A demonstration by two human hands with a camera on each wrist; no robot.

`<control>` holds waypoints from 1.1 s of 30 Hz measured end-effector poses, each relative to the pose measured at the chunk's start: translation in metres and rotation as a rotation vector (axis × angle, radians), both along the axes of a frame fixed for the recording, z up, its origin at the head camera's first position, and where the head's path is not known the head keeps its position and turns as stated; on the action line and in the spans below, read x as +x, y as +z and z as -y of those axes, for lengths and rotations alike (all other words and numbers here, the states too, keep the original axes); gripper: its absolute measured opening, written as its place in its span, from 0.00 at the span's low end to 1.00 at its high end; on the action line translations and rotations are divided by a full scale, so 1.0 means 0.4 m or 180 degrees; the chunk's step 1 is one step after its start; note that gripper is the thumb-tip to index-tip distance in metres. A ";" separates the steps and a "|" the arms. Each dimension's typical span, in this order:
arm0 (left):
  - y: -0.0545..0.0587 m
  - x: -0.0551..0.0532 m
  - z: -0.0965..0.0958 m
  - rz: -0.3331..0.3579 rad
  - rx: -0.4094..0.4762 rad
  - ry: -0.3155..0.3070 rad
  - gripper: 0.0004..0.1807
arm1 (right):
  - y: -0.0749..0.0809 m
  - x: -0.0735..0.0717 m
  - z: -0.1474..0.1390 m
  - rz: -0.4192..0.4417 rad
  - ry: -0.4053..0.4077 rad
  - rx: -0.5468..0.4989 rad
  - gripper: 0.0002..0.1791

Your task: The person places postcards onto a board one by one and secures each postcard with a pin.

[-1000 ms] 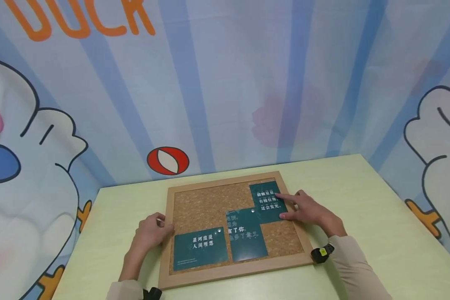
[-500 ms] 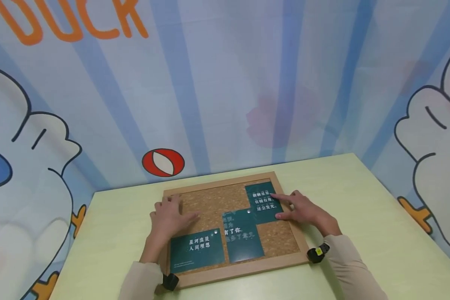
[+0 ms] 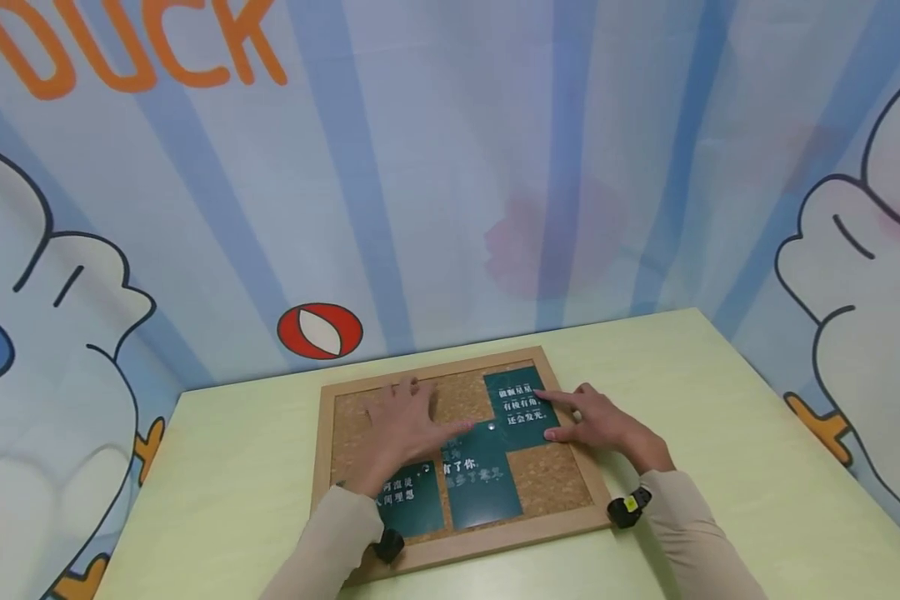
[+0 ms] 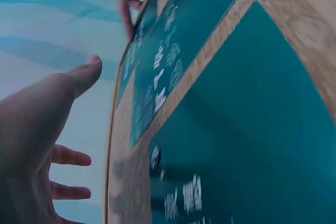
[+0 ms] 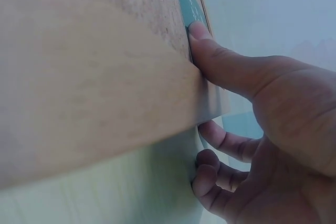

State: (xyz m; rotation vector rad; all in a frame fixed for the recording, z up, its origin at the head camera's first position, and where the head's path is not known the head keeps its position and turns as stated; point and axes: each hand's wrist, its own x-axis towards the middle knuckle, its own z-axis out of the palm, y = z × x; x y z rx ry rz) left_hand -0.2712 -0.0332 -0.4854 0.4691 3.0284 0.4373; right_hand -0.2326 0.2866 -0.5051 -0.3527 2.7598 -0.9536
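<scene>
A wood-framed cork board (image 3: 495,537) lies on the table with three dark green cards printed with white characters. My right hand (image 3: 603,421) rests its index fingertip and thumb on the upper-right card (image 3: 521,433); its other fingers are bent beyond the frame in the right wrist view. Fingers spread, my left hand (image 3: 397,425) is over the board's left half, holding nothing, its thumb near the top of the middle card (image 3: 487,500). The left hand partly hides the lower-left card (image 3: 420,512). A silver pushpin (image 3: 491,426) marks the middle card's top corner, and another pushpin (image 4: 155,157) the lower-left card.
The pale yellow-green table (image 3: 720,417) extends around the board. Behind it stands a striped blue backdrop (image 3: 450,208) with cartoon figures and a red ball picture (image 3: 319,331). A dark band with a camera (image 3: 628,507) sits on the right wrist.
My left hand has left the board's left edge and moved right across the cork, its fingers spreading. My right hand stays on the upper-right card. The head view has shifted slightly.
</scene>
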 end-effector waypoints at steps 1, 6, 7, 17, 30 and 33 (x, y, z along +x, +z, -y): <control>-0.003 -0.004 -0.013 -0.0022 -0.0051 0.0004 0.61 | 0.000 0.000 0.000 -0.0002 0.0000 0.0005 0.38; -0.015 -0.024 -0.075 -0.0139 -0.0144 -0.0003 0.67 | -0.001 0.001 -0.002 -0.0002 -0.0015 0.0020 0.38; -0.017 -0.027 -0.086 -0.0143 -0.0140 0.0001 0.67 | -0.001 0.001 -0.002 -0.0005 -0.0018 0.0021 0.38; -0.032 -0.043 -0.144 0.0038 -0.0316 0.0259 0.66 | 0.002 0.003 -0.002 -0.0002 -0.0030 -0.0020 0.38; -0.042 -0.047 -0.146 0.0093 -0.0185 0.0298 0.65 | 0.007 0.006 -0.002 -0.0001 0.0004 0.0006 0.39; -0.038 -0.046 -0.146 0.0124 -0.0163 0.0307 0.64 | 0.007 0.006 0.000 0.0004 -0.0011 0.0016 0.39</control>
